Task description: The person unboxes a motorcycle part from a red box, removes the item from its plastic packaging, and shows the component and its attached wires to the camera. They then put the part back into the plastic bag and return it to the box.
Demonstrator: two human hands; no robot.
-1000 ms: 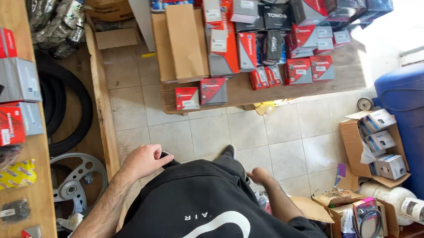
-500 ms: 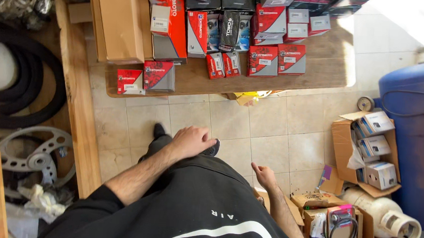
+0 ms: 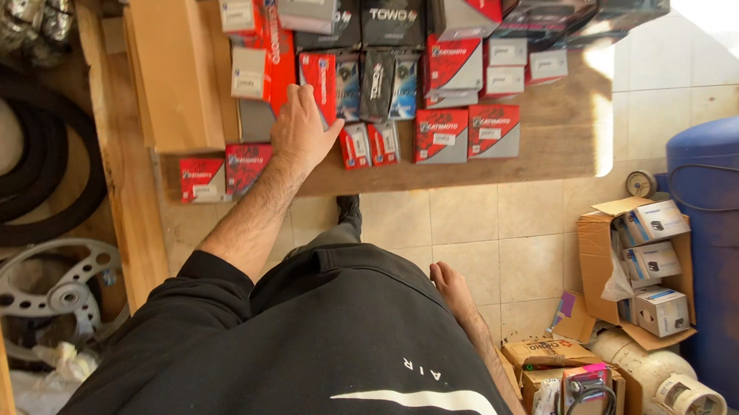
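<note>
The red box [image 3: 317, 80] lies flat among other packs on the wooden shelf [image 3: 553, 133] in the upper middle of the frame; it looks light, stiff cardboard with a smooth, maybe slick print, best pinched across its long edges. The left hand [image 3: 301, 131] rests on it palm down, fingers spread flat and gripping nothing, with a tall brown carton [image 3: 177, 72] to the left and small red boxes [image 3: 218, 173] at the shelf's near edge. The right hand [image 3: 450, 285], lower centre, hangs loose and empty over the tiled floor [image 3: 471, 222]
</note>
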